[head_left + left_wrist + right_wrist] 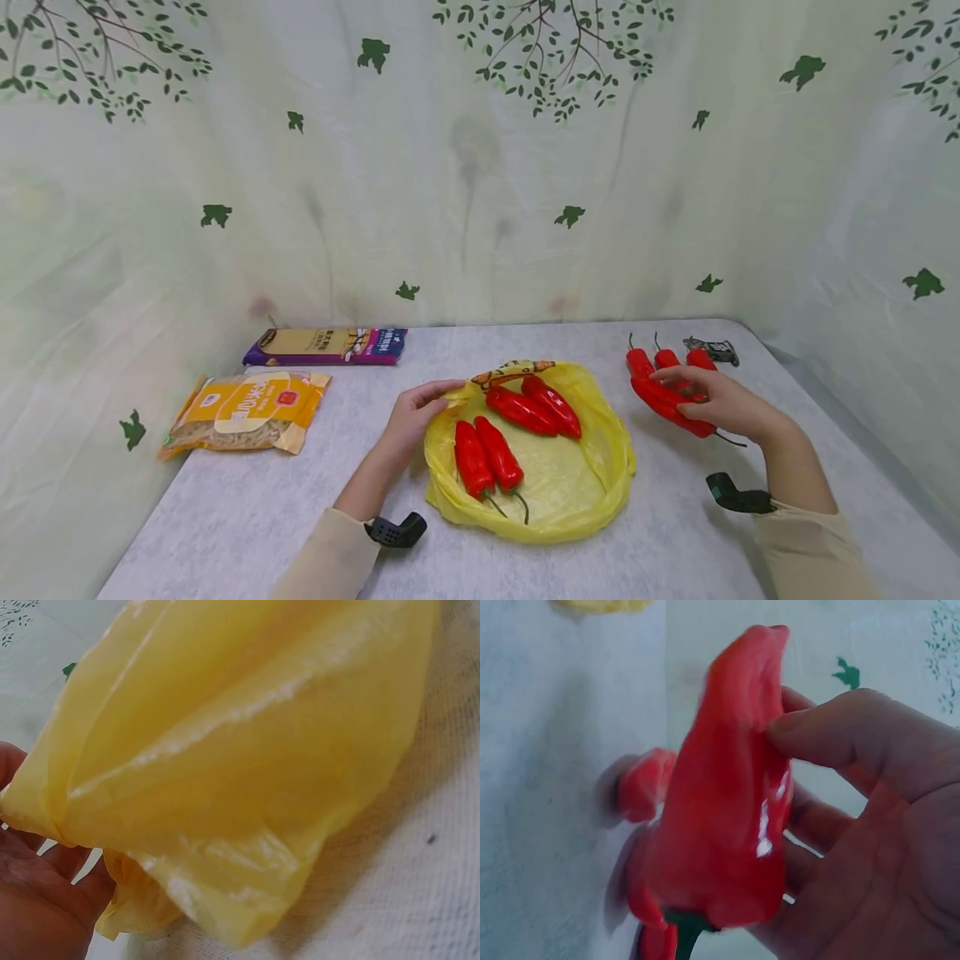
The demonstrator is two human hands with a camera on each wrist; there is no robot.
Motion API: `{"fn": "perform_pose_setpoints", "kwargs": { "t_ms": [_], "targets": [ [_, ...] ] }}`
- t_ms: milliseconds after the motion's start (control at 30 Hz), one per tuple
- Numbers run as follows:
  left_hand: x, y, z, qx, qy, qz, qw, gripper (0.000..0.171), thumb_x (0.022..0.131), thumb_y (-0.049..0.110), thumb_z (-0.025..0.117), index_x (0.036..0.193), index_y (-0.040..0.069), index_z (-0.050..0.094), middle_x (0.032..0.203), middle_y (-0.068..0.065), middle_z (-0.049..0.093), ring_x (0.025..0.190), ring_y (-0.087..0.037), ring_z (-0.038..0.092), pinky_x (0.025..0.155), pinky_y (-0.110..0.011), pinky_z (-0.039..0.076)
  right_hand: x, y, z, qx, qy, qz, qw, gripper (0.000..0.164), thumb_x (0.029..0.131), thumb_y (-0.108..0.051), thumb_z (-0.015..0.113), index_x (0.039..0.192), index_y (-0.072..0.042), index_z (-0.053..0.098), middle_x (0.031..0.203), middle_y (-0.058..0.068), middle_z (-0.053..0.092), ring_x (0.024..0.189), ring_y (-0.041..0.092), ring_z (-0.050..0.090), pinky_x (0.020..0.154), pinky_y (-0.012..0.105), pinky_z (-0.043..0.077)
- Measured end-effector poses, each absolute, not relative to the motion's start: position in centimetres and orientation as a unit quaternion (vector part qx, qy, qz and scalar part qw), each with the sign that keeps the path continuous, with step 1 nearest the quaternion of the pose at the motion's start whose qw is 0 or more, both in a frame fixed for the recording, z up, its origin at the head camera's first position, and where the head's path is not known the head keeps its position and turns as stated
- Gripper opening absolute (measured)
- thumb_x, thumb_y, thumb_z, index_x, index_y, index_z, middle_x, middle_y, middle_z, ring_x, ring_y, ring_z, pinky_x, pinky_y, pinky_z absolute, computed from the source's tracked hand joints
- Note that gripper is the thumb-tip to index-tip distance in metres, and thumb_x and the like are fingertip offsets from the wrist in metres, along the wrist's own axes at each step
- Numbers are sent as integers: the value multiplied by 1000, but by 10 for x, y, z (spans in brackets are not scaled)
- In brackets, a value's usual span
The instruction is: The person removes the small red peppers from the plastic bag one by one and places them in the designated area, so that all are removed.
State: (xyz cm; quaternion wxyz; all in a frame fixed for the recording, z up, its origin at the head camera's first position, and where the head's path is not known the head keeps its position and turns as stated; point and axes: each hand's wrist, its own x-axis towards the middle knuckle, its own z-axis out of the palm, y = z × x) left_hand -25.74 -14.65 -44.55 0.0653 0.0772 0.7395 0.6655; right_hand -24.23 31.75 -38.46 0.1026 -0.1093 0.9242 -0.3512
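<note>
A glossy red pepper [658, 402], held slantwise in the right hand [723, 402], has its green stem at the near end. Three more red peppers [640, 361] lie just beyond it. A crinkled yellow plastic bag [621, 467], rim pinched by the left hand [412, 415], sits wide open, containing four red peppers [474, 458] in two pairs.

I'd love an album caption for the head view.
The left hand holds a yellow bag containing four red peppers while the right hand grips another pepper.
</note>
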Motion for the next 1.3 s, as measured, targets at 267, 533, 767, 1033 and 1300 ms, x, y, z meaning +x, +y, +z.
{"fn": "perform_pose_setpoints", "kwargs": {
  "t_ms": [267, 533, 767, 1033, 1300],
  "targets": [
    [-254, -147, -447, 77, 741, 664, 64, 35, 101, 6, 48, 132, 7, 64, 139, -10, 63, 131, -24, 56, 106, -24, 49, -242, 326, -397, -76, 932, -328, 137, 55, 80, -12, 76, 133, -13, 60, 131, 24, 55, 118, 43, 48, 77, 39, 62],
    [-252, -148, -449, 72, 739, 667, 64, 35, 101, 5, 48, 132, 6, 64, 140, -11, 62, 131, -24, 55, 108, -27, 48, -243, 334, -404, -55, 932, -318, 164, 55, 77, -12, 78, 130, -12, 63, 133, 25, 54, 121, 45, 45, 78, 41, 62],
    [-252, -148, -447, 75, 740, 665, 62, 36, 101, 5, 48, 133, 7, 64, 140, -11, 62, 132, -24, 55, 111, -31, 47, -244, 339, -407, -50, 929, -320, 177, 51, 78, -11, 76, 128, -12, 65, 131, 22, 57, 120, 41, 46, 79, 40, 61],
    [-253, -147, -444, 73, 738, 668, 63, 35, 101, 6, 48, 132, 7, 64, 139, -11, 62, 129, -24, 56, 108, -28, 49, -245, 341, -407, -55, 930, -319, 172, 49, 80, -10, 75, 128, -12, 66, 131, 23, 56, 119, 41, 46, 79, 40, 61],
    [-254, -147, -443, 74, 737, 669, 66, 35, 101, 6, 48, 132, 7, 64, 140, -10, 62, 132, -24, 55, 110, -30, 47, -246, 345, -409, -57, 931, -312, 178, 49, 80, -10, 75, 128, -11, 66, 132, 23, 57, 119, 42, 46, 80, 39, 61]
  ]
}}
